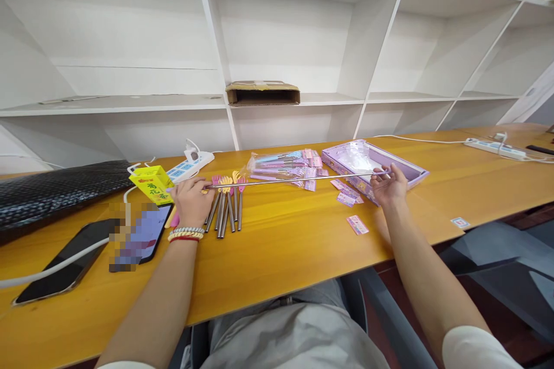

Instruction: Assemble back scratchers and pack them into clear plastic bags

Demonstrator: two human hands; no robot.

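Observation:
A telescopic back scratcher, its thin metal rod drawn out long, stretches level between my two hands above the table. My left hand is wrapped round its left end. At the other end, the fingers of my right hand pinch the purple tip, palm turned up. Several shortened back scratchers with pink and yellow claw heads lie beside my left hand. Behind the rod are back scratchers in clear plastic bags. A purple open box with clear plastic inside stands behind my right hand.
Small printed cards lie on the wooden table. To the left are a yellow box, two phones, a white cable, a power strip and a black wrapped bundle. White shelves hold a cardboard box.

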